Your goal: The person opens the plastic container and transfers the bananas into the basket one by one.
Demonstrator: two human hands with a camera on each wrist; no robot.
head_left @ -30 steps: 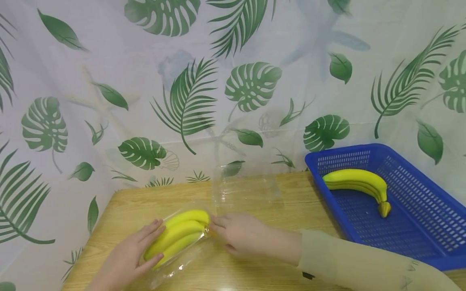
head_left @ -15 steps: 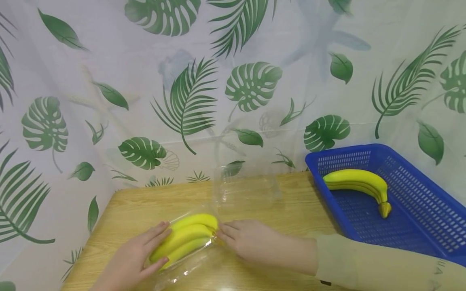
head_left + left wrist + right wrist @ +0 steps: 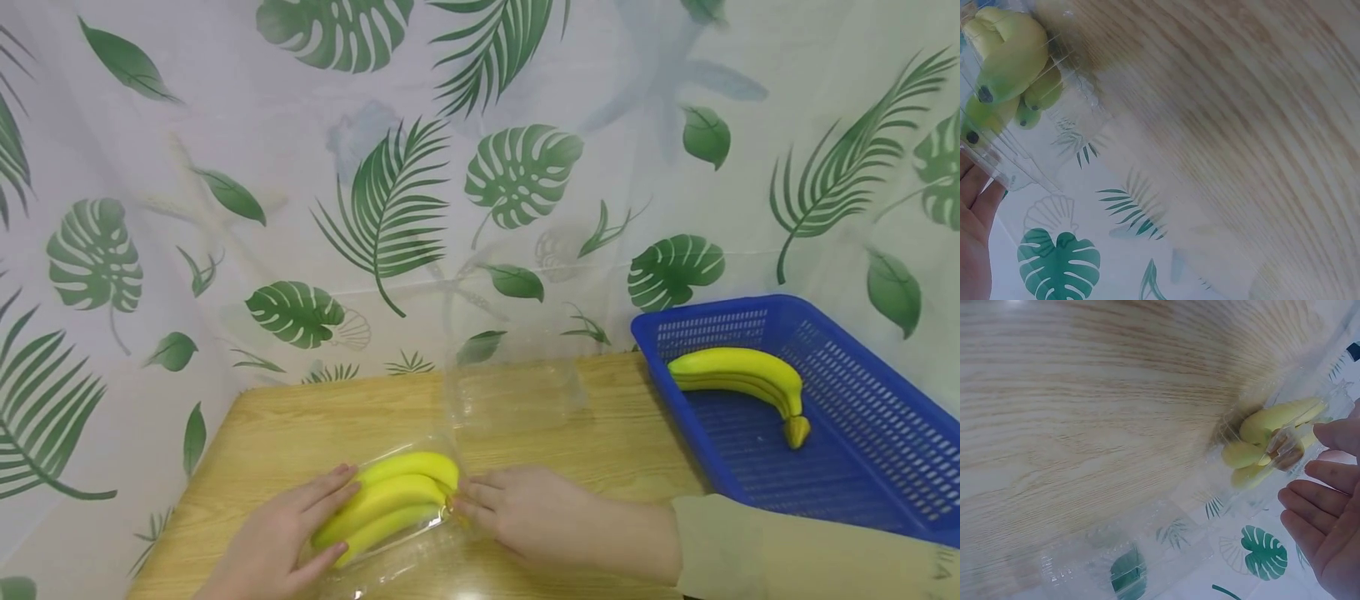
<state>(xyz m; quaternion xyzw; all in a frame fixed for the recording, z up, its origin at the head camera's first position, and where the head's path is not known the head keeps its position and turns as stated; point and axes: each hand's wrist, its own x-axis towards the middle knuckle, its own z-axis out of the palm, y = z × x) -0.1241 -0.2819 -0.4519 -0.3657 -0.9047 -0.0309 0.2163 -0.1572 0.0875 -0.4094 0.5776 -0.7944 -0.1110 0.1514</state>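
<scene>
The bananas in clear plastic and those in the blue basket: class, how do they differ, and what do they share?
The packed bunch lies in clear plastic; the basket bunch lies bare in the blue basket.
The packed bunch has the left hand and right hand at it; the basket bunch has none.
The basket bunch's stem shows plainly in the head view; the packed bunch's is mostly hidden.
Both are yellow and curved.

In the head view, the left hand (image 3: 281, 533) covers part of the boxed bananas (image 3: 393, 502), its wrist cropped below; the right hand (image 3: 525, 510) mostly hides their stem (image 3: 1289, 459). The blue basket (image 3: 684, 417) and sleeve (image 3: 810, 542) run past the right edge, the lettering (image 3: 942, 562) cut off.
</scene>
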